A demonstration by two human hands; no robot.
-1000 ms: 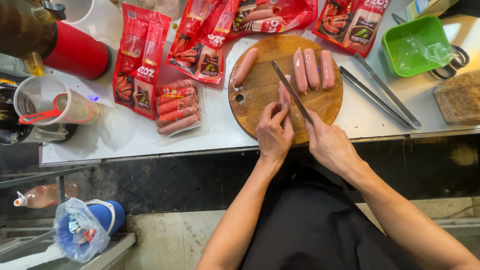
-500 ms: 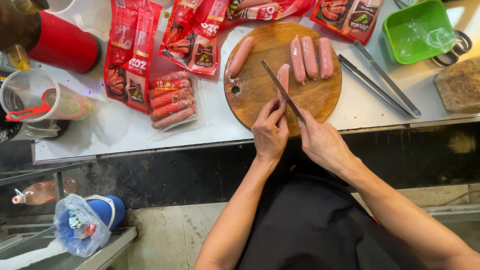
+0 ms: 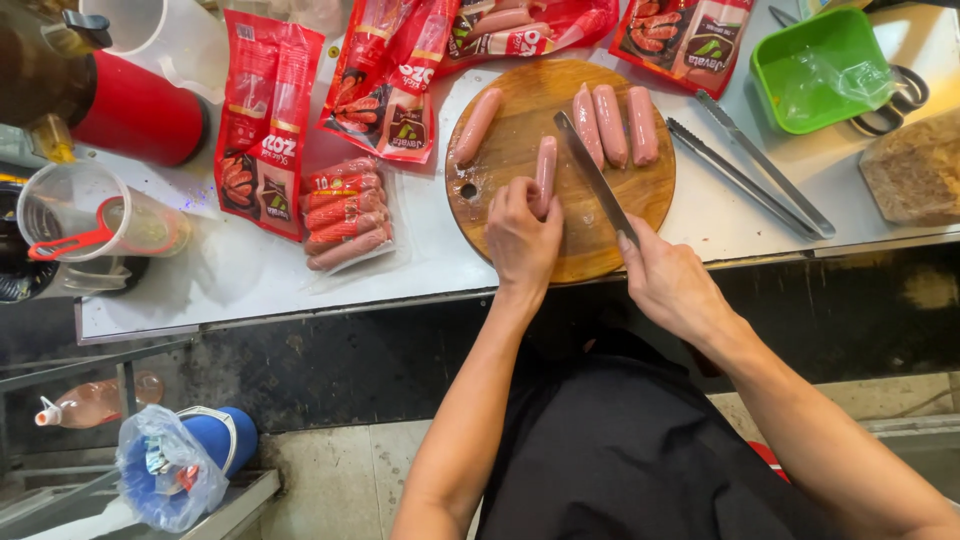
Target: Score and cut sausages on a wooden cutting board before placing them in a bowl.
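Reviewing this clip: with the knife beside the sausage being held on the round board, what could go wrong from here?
1. The left hand pins the sausage with its fingertips close to the knife blade held by the right hand; a slip could nick a finger.
2. The sausage is round and may roll under the blade.
3. The cutting board reaches the counter edge, so pressure might shift it.

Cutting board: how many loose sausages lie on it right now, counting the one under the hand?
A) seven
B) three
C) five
C: on the round cutting board lie one sausage at the left, one under the left hand, and three side by side past the knife.
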